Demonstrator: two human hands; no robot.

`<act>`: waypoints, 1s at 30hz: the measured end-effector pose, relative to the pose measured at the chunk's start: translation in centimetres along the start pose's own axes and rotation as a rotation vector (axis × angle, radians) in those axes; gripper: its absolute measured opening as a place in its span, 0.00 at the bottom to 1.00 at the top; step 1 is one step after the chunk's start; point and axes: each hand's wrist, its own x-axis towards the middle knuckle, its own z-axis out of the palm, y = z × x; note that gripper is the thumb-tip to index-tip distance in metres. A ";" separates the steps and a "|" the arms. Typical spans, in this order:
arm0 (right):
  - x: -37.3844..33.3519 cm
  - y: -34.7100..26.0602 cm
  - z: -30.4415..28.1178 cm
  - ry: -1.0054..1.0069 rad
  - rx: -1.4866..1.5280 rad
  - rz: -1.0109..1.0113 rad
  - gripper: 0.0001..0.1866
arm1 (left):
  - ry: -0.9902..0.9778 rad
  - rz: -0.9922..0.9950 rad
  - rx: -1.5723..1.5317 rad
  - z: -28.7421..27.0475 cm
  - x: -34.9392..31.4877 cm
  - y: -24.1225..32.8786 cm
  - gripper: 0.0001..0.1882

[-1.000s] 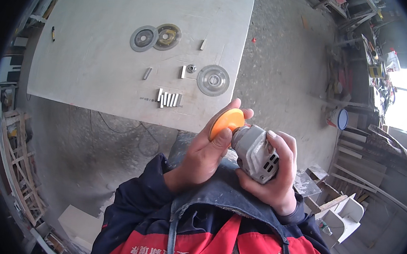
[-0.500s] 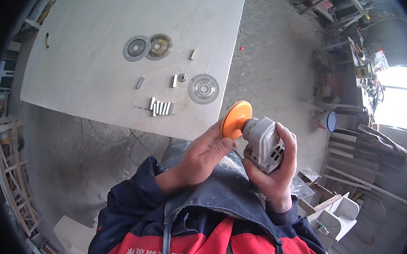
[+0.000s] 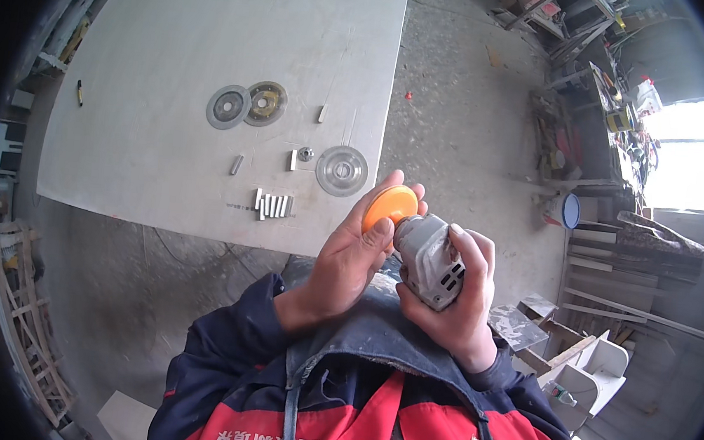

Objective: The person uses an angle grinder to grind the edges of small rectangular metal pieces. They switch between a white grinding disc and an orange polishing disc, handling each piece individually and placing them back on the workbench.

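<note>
Over my lap, at the near right corner of the table, my right hand [image 3: 460, 299] is wrapped round the grey body of an angle grinder [image 3: 429, 255]. An orange backing pad [image 3: 387, 210] sits on its spindle, tilted to the left. My left hand [image 3: 351, 253] grips the pad by its rim, thumb on the near face and fingers behind it. Closest to them on the table lies a clear round disc [image 3: 342, 170]. A small metal flange nut [image 3: 306, 154] and a pale block [image 3: 293, 160] are beside that disc.
Two overlapping cutting discs [image 3: 228, 107] lie farther back on the white table [image 3: 150, 154]. Several small pale blocks [image 3: 274, 206] form a row near its front edge. A marker [image 3: 80, 93] lies far left. A bucket [image 3: 566, 210] and stacked boards [image 3: 612, 282] stand at the right.
The grinder and both hands have shifted slightly left. My left fingers now reach further round the back of the orange pad, which faces me more. The view has tilted a little.
</note>
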 end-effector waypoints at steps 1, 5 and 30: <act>0.1 0.2 -0.1 -0.004 -0.001 -0.003 0.51 | -0.001 -0.022 -0.008 -0.2 0.1 0.2 0.33; 0.4 1.3 0.0 -0.007 0.150 0.072 0.50 | -0.042 -0.030 0.264 -0.5 0.4 1.3 0.34; 0.7 0.0 1.7 -0.069 0.060 0.067 0.50 | 0.195 0.030 -0.137 -1.0 0.4 0.5 0.25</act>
